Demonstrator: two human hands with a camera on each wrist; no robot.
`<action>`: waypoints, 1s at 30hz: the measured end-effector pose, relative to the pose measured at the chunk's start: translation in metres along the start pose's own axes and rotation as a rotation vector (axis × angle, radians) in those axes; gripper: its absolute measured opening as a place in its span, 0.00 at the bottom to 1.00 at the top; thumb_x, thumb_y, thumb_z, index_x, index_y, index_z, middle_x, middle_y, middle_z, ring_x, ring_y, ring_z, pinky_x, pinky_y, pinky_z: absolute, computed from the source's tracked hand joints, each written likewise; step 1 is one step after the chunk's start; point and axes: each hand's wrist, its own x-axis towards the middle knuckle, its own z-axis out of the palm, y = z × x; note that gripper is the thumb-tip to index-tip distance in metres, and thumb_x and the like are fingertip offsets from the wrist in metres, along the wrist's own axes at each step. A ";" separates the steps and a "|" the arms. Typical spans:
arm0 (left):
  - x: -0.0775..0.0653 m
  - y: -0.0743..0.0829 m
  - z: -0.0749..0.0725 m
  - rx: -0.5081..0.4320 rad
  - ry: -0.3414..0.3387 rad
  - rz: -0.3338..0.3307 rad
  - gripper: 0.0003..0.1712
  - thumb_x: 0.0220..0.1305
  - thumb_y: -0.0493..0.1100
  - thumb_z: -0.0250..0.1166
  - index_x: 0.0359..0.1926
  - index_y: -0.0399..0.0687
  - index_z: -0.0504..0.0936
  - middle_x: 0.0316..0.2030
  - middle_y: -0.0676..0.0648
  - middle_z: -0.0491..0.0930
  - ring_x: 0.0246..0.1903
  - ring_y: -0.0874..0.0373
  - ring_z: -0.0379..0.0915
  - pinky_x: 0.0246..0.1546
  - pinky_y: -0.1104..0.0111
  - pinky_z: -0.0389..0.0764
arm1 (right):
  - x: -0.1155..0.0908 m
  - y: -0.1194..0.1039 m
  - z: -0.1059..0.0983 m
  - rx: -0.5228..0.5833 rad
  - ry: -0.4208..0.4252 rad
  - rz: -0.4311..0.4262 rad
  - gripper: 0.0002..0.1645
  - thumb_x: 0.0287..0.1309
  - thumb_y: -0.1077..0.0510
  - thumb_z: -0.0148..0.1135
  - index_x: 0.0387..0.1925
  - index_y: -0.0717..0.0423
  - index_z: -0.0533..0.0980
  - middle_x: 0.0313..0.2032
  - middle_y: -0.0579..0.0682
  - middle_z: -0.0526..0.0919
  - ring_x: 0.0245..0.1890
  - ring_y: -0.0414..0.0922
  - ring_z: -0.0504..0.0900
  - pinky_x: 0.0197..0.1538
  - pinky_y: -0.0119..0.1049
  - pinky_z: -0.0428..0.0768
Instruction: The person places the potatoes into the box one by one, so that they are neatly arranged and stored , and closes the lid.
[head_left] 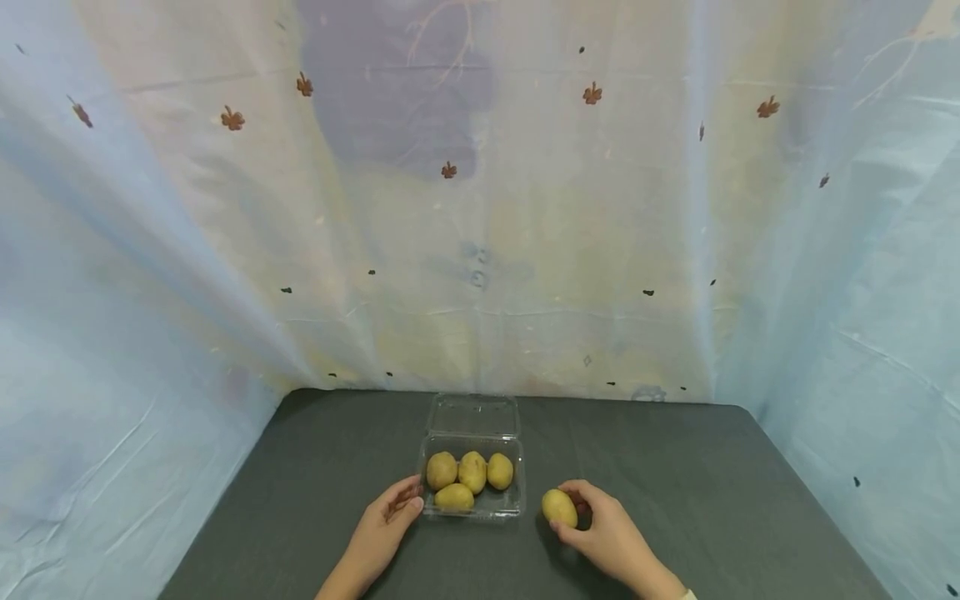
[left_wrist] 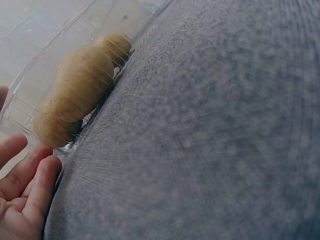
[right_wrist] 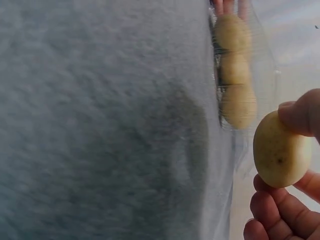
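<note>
Between thumb and fingers, my right hand (head_left: 611, 533) pinches a small yellow potato (head_left: 559, 508), to the right of a clear plastic clamshell box (head_left: 495, 505). In the right wrist view that potato (right_wrist: 280, 152) is up off the cloth, with a dark spot on its skin. The box stands with its lid (head_left: 474, 416) raised at the back. Several potatoes (head_left: 472, 472) lie inside it, mostly toward its left and back. My left hand (head_left: 386, 521) rests at the box's left wall, fingers slightly bent; the left wrist view shows its fingertips (left_wrist: 47, 162) by a box corner.
A dark grey cloth (head_left: 315, 467) covers the table under the box and extends to both sides. Behind the table and on both sides hangs a pale patterned curtain (head_left: 540, 217) with leaf prints.
</note>
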 end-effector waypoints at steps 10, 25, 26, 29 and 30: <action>0.001 0.000 0.000 -0.010 -0.003 -0.005 0.28 0.69 0.49 0.61 0.65 0.43 0.70 0.58 0.40 0.74 0.59 0.47 0.70 0.54 0.70 0.75 | 0.012 -0.010 -0.004 -0.014 0.074 0.022 0.27 0.50 0.39 0.72 0.50 0.42 0.76 0.38 0.35 0.79 0.36 0.35 0.77 0.42 0.38 0.80; 0.001 -0.001 0.000 -0.014 -0.004 0.007 0.27 0.70 0.47 0.60 0.66 0.42 0.69 0.58 0.39 0.74 0.59 0.47 0.70 0.54 0.72 0.74 | 0.030 -0.033 -0.003 0.001 0.045 -0.034 0.28 0.53 0.38 0.69 0.54 0.41 0.74 0.40 0.34 0.78 0.38 0.34 0.77 0.44 0.41 0.80; 0.001 -0.001 -0.001 -0.014 -0.009 0.006 0.28 0.70 0.48 0.60 0.66 0.42 0.69 0.58 0.39 0.74 0.60 0.47 0.69 0.54 0.72 0.74 | 0.031 -0.034 -0.002 0.004 0.040 -0.035 0.28 0.54 0.38 0.69 0.54 0.42 0.74 0.40 0.34 0.78 0.38 0.34 0.77 0.44 0.42 0.80; 0.001 -0.001 -0.001 -0.009 -0.020 0.007 0.30 0.70 0.49 0.60 0.67 0.42 0.67 0.59 0.39 0.73 0.60 0.47 0.68 0.54 0.71 0.73 | 0.033 -0.035 0.000 0.005 0.029 -0.033 0.29 0.54 0.38 0.69 0.54 0.42 0.74 0.40 0.35 0.78 0.38 0.34 0.77 0.44 0.43 0.80; 0.001 -0.001 -0.001 -0.009 -0.022 0.008 0.30 0.70 0.49 0.60 0.68 0.42 0.67 0.59 0.39 0.73 0.60 0.47 0.68 0.55 0.71 0.73 | 0.034 -0.036 0.001 0.006 0.024 -0.034 0.29 0.54 0.38 0.69 0.54 0.42 0.74 0.40 0.35 0.78 0.38 0.35 0.77 0.44 0.43 0.80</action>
